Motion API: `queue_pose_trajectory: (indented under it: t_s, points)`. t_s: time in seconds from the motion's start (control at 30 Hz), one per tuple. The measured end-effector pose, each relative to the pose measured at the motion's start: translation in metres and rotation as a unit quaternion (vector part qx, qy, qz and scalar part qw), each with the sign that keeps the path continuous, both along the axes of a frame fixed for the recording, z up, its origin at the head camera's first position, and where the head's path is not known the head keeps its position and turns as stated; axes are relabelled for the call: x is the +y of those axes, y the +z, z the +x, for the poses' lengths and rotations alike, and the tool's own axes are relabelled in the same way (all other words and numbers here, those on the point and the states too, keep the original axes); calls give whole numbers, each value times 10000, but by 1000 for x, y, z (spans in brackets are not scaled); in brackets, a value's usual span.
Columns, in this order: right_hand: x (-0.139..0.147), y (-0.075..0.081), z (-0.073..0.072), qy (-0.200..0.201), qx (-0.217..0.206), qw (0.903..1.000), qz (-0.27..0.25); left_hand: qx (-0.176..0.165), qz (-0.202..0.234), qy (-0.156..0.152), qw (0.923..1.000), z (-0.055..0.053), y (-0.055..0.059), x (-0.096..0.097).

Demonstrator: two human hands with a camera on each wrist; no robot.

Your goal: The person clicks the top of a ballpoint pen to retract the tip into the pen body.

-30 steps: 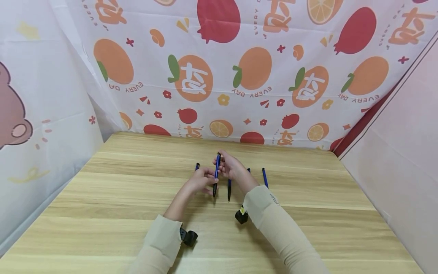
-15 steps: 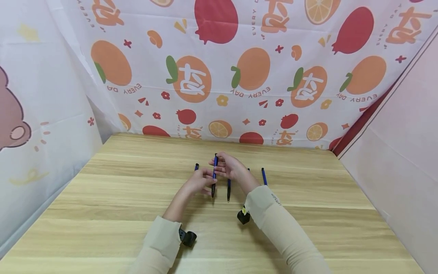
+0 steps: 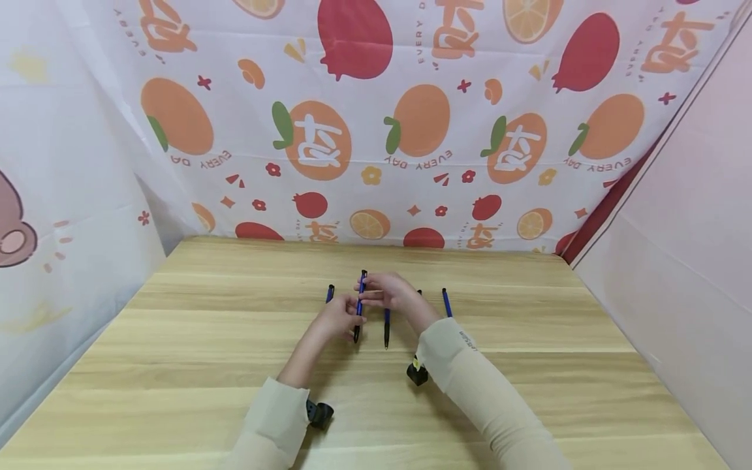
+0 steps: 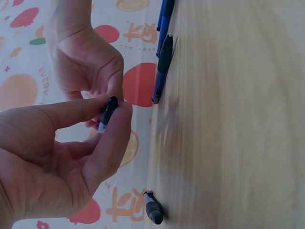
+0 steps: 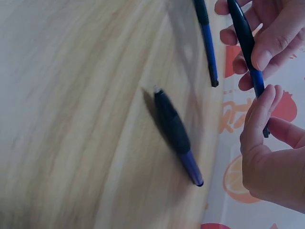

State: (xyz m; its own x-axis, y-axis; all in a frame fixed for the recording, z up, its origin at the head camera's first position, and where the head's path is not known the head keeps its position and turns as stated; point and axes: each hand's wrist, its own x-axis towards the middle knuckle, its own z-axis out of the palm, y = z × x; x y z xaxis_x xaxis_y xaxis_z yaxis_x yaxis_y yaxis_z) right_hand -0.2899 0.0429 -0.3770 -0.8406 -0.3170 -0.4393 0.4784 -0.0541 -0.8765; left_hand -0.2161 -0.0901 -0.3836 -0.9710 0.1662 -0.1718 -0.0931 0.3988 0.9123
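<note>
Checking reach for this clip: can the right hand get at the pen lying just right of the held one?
Probably yes, if the right hand lets go of the held pen: the lying pen is close by on the table, uncovered in the right wrist view.

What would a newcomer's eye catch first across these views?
Probably the fruit-printed cloth, its big orange and red shapes filling the space behind the table. Next, the raised pen, blue and black, held lower down by the left hand and nearer its top by the right hand. In the head view, four other pens lie around it, one left, three right.
</note>
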Motion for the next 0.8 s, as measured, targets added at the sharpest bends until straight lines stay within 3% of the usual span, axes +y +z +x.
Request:
queue_pose_trajectory:
  t_s: [0.17, 0.53, 0.8]
  points:
    - [0, -6, 0, -32, -13, 9995, 306, 245, -668, -97, 9974, 1, -1, 3]
    - [-4, -16, -4, -214, 124, 9949, 979, 453, -1409, -224, 9887, 3, 2, 10]
    - [-9, -20, -8, -244, 359, 9910, 1265, 729, -2107, -288, 9744, 3, 7, 14]
